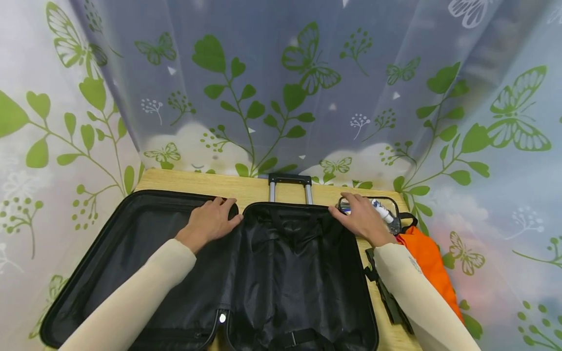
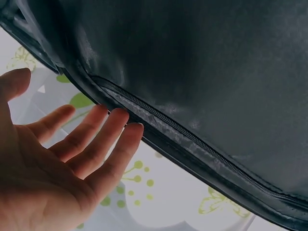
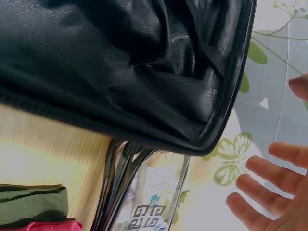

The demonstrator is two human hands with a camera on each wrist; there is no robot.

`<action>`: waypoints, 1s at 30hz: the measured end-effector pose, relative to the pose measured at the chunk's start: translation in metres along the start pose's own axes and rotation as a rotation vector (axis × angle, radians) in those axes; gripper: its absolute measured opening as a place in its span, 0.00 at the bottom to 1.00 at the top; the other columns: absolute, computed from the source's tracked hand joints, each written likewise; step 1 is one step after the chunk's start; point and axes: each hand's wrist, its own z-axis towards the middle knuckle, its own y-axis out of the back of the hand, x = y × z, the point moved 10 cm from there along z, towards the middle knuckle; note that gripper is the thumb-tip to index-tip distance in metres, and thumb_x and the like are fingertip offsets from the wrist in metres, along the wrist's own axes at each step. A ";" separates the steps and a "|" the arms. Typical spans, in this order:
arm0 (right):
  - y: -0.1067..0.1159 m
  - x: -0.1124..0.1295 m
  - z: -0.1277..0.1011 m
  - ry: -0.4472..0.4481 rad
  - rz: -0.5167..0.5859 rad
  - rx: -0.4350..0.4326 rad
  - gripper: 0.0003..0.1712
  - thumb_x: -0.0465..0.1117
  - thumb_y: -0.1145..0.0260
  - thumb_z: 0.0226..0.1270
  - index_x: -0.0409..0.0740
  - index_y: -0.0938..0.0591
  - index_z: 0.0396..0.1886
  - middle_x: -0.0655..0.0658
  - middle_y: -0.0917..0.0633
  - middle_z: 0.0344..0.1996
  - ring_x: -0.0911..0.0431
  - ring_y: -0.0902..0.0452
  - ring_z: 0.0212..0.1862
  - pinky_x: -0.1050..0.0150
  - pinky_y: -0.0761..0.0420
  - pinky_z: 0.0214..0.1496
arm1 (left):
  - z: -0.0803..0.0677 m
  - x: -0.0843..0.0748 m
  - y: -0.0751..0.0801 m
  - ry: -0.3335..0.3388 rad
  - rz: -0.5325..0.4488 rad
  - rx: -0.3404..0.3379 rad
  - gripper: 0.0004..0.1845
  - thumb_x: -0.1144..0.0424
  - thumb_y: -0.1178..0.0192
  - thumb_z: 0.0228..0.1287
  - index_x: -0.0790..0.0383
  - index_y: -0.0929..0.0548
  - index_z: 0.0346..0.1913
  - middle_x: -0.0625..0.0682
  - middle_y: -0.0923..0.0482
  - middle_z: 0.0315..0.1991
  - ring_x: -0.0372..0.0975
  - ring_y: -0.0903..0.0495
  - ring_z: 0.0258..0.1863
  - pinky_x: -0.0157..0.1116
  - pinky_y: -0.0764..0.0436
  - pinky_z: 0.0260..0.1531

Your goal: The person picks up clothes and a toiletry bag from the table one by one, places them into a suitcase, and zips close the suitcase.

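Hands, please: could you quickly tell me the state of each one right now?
Left hand: open, fingers straight, resting on the suitcase rim.
Right hand: open, fingers spread, over the clear pouch.

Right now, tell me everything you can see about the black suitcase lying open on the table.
The black suitcase lies flat and fully open on the wooden table, both halves facing up and empty. The inside is lined with dark fabric; the right half looks crumpled and has a strap with a buckle near the bottom. A zipper runs along the rim. A metal telescopic handle with a black grip sticks out at the far edge. The left hand rests on the far rim of the left half; the right hand rests at the right half's far corner.
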 end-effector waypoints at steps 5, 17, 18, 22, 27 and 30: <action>0.003 -0.005 -0.007 -0.003 -0.003 -0.016 0.46 0.69 0.43 0.83 0.39 0.30 0.82 0.27 0.28 0.78 0.27 0.31 0.76 0.28 0.30 0.75 | -0.006 0.001 -0.001 0.021 -0.006 -0.001 0.37 0.37 0.50 0.85 0.55 0.34 0.85 0.68 0.32 0.80 0.65 0.27 0.75 0.66 0.21 0.64; 0.001 -0.022 -0.028 -0.035 0.020 -0.053 0.45 0.69 0.43 0.83 0.37 0.24 0.77 0.29 0.22 0.74 0.30 0.23 0.70 0.30 0.26 0.72 | -0.019 -0.004 -0.010 0.032 0.012 0.016 0.38 0.36 0.50 0.84 0.60 0.29 0.81 0.68 0.28 0.77 0.63 0.24 0.73 0.65 0.20 0.64; 0.002 -0.023 -0.030 -0.040 0.025 -0.054 0.45 0.69 0.43 0.83 0.37 0.24 0.77 0.29 0.22 0.74 0.31 0.22 0.69 0.30 0.26 0.72 | -0.020 -0.005 -0.011 0.034 0.015 0.021 0.38 0.36 0.50 0.84 0.61 0.28 0.81 0.68 0.28 0.77 0.63 0.24 0.73 0.64 0.20 0.64; 0.004 -0.030 -0.036 -0.062 0.023 -0.052 0.45 0.70 0.45 0.83 0.37 0.24 0.77 0.29 0.21 0.73 0.32 0.21 0.68 0.30 0.25 0.71 | -0.024 -0.006 -0.015 0.046 0.026 0.037 0.38 0.36 0.50 0.84 0.62 0.27 0.80 0.68 0.27 0.76 0.62 0.23 0.72 0.64 0.20 0.64; 0.003 -0.038 -0.041 -0.073 0.026 -0.050 0.46 0.71 0.44 0.82 0.37 0.23 0.76 0.31 0.19 0.72 0.32 0.21 0.68 0.31 0.25 0.71 | -0.027 -0.005 -0.017 0.067 0.018 0.048 0.39 0.35 0.50 0.84 0.62 0.27 0.80 0.68 0.28 0.78 0.62 0.24 0.73 0.64 0.20 0.64; 0.002 -0.043 -0.044 -0.070 0.037 -0.052 0.46 0.71 0.44 0.82 0.36 0.23 0.75 0.30 0.18 0.70 0.33 0.18 0.65 0.31 0.23 0.69 | -0.030 -0.006 -0.017 0.073 0.017 0.051 0.39 0.35 0.50 0.83 0.62 0.27 0.81 0.68 0.28 0.78 0.62 0.24 0.74 0.64 0.20 0.64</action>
